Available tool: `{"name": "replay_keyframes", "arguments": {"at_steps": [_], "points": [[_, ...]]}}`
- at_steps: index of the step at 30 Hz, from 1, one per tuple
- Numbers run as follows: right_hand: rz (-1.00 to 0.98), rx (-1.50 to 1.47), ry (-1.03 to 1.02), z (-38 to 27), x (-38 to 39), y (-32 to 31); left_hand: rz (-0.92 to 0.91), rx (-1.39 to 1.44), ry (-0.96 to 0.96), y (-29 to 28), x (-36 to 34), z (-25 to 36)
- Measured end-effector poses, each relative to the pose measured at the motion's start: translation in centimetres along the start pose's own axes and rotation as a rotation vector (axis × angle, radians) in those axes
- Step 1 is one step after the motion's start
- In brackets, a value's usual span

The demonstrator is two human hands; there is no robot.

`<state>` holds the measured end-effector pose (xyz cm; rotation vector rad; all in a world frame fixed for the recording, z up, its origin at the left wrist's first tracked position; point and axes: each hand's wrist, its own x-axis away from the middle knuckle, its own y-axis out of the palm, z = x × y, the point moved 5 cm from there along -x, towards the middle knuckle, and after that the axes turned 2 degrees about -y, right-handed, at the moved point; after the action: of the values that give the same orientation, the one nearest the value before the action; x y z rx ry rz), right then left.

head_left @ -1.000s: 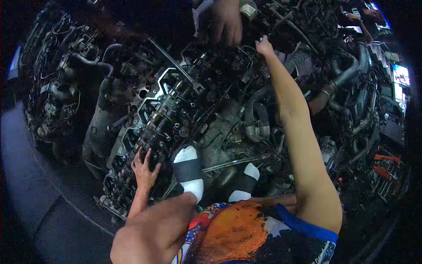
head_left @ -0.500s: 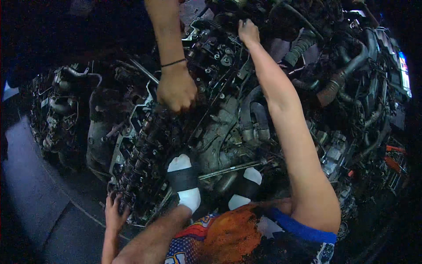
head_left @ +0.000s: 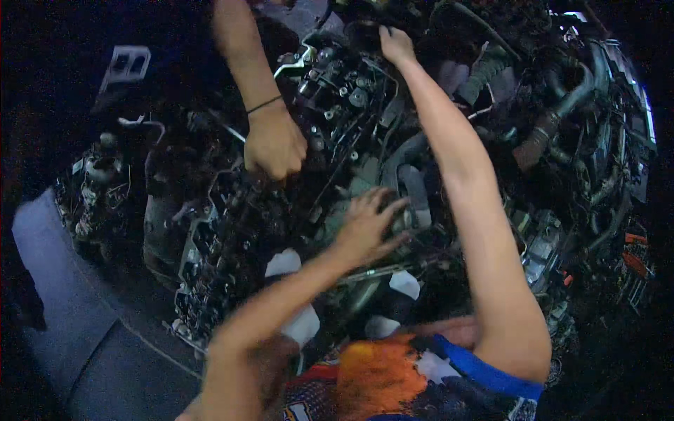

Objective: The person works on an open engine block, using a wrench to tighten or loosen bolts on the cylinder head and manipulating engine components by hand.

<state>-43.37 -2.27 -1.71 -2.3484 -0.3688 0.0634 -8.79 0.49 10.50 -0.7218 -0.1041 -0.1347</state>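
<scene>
My left hand (head_left: 368,224) is over the middle of the engine bay, fingers spread and holding nothing. Below it are a greyish casting and a thick curved hose (head_left: 413,184). At the far side my right hand (head_left: 398,45) is curled closed at a dark part; what its fingers hold is hidden. To its left lies the long exposed top of an engine (head_left: 351,91) with round metal fittings. Another person's hand (head_left: 276,147), a dark band at its wrist, reaches in from the far edge and presses down, knuckles bent, on the dark engine top.
My feet, in white socks (head_left: 283,262) and dark sandals, stand among the engine parts. A metal rod (head_left: 372,272) lies across beside them. Ribbed hose (head_left: 484,74) and pipes fill the right. A grey body panel (head_left: 53,242) borders the left; orange-handled tools (head_left: 637,263) lie far right.
My left hand has left the engine's near left end and swung right and up to the middle, fingers spreading. My right hand stays at the far side. The other person's hand has barely shifted.
</scene>
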Motion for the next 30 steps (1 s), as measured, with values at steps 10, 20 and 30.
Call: {"name": "replay_keyframes", "arguments": {"at_steps": [10, 20, 30], "points": [[-0.134, -0.351, -0.17, -10.3, 12.9, -4.6, 0.41, -0.01, -0.031, 4.1, -3.4, 0.2], [-0.224, -0.089, -0.689, -13.0, 12.0, 4.0, 0.443, -0.006, -0.02, 5.3, -3.1, 0.3], [-0.21, -0.26, -0.482, -10.0, 10.7, -5.4, 0.512, 0.028, 0.056, 4.4, -3.8, 0.7]]}}
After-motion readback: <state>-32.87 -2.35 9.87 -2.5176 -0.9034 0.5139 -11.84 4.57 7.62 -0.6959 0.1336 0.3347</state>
